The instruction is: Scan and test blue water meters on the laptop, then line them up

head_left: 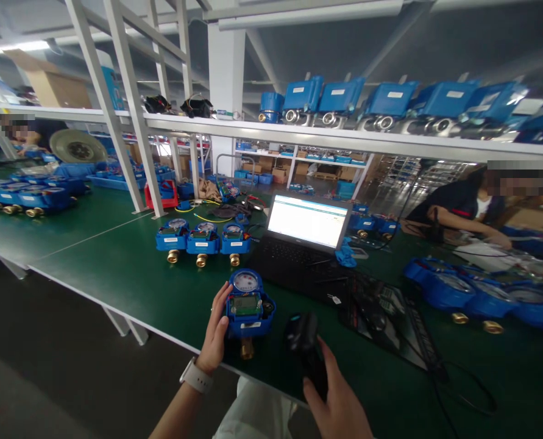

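Observation:
A blue water meter point(251, 326) with a round dial, a small display and a brass fitting stands near the bench's front edge. My left hand point(216, 329) holds it by its left side, fingers along the casing and thumb towards the front. Just right of the meter, my right hand point(333, 390) is closed round the grip of a black handheld barcode scanner point(304, 335). The scanner's head is apart from the meter and slightly blurred. Behind the meter stand three similar blue meters point(202, 239) in a row.
A laptop point(305, 222) with a lit screen sits behind the scanner. A mouse point(372, 314) and cable lie on a patterned mat point(403, 335). More meters point(463, 292) stand at right, where a person point(463, 207) sits. A shelf point(298, 131) carrying blue units crosses above the bench.

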Available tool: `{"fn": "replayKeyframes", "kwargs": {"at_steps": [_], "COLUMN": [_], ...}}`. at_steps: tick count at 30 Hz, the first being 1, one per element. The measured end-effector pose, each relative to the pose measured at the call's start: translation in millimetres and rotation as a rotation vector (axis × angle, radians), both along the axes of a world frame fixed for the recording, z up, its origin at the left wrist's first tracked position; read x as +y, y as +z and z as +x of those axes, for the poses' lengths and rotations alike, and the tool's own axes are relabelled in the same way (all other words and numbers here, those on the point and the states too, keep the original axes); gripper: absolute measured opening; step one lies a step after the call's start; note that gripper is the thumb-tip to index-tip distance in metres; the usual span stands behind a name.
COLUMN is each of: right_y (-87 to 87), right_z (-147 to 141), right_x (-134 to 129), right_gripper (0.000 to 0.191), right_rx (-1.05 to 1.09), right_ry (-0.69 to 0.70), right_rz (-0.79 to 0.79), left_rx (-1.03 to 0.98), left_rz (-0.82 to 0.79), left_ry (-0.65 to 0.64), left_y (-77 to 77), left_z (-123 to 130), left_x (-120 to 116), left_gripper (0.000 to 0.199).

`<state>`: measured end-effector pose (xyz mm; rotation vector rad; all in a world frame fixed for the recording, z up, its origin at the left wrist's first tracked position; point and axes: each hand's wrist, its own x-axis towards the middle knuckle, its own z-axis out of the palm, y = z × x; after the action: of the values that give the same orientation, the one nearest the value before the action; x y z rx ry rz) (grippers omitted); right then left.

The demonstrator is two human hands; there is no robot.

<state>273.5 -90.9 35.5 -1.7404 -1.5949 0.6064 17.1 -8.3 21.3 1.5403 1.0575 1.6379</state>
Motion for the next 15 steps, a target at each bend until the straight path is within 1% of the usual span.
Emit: {"fn": "replayKeyframes", "kwargs": {"at_steps": [1,3,5,8,10,12,15], "right_y": [-1.4,-2.3,-1.5,-0.2,-0.9,-3.7,-13.0], "right_z": [5,12,15,23,38,64,111], "right_x": [13,35,50,64,74,88,115], "right_gripper": [0.064,0.061,0.057,0.056,0.061,0.065,0.066], "right_rx": [-0.086,-0.22,-0.31,-0.351,-0.325,-0.321,-0.426], "right_ry": [0.012,0.036,0.056,0.11,0.107,0.014,-0.205], "right_rz": [0.008,-0.036,-0.082,-0.1,-0.064,0.051,0.275], "left_rx": [-0.004,-0.007,-0.008,-0.015,-0.021,-0.03,-0.032], "left_rz": [-0.003,-0.015,-0.031,-0.055,-0.073,-0.09,-0.114], "left_ry": [0.002,0.003,-0.001,-0.007,-0.007,0.01,0.027], "left_y": [0.0,-0.7,-2.2,-4.5,-5.5,-6.4,-8.2], "left_z": [0,-1,-1,-2,-2,-2,-3], "left_x": [0,0,1,0,0,-1,-1], "left_gripper": [0.058,0.057,0.056,0.055,0.056,0.056,0.056]}}
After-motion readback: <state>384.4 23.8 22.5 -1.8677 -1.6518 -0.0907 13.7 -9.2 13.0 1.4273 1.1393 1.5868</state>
